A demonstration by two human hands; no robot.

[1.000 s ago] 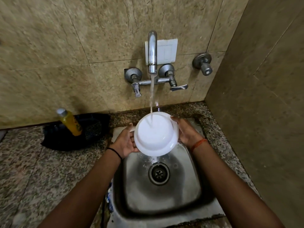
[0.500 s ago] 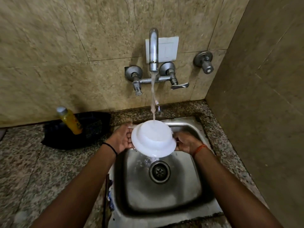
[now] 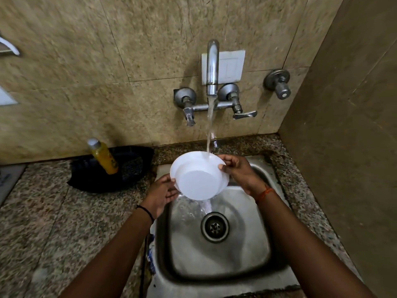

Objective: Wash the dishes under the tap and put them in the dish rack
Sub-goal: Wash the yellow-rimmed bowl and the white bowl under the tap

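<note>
white bowl [image 3: 198,178] under tap [image 3: 212,69] stream (tilted) | left hand [image 3: 161,193], right hand [image 3: 239,172]: fingers gripping rim

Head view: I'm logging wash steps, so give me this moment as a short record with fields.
item: white bowl, tilted, underside toward the camera
left hand: grips the bowl's lower left rim
right hand: grips the upper right rim
tap: running, stream hits the bowl's top edge
sink: water runs off the bowl toward the drain
counter: yellow bottle left of the sink
</note>
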